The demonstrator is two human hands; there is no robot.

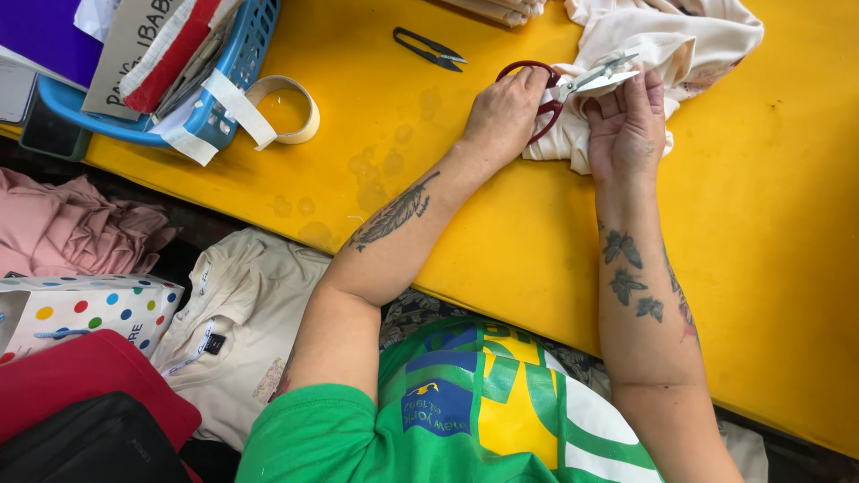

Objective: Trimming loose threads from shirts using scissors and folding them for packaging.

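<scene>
My left hand (503, 114) grips red-handled scissors (543, 100) on the yellow table (769, 224), with the metal blades pointing right. The blades meet a small pale piece at the edge of a cream garment (667, 40) that lies bunched at the table's far side. My right hand (629, 127) rests on that garment and pinches the cloth right beside the blade tips. Both forearms are tattooed and reach out over the table from my green shirt.
Black thread snips (429, 49) lie left of the scissors. A tape roll (288, 109) and a blue basket (234, 55) of papers sit at the far left. Below the table edge are cream garments (237, 313), pink cloth (76, 224), a polka-dot bag (85, 309) and red fabric (85, 376).
</scene>
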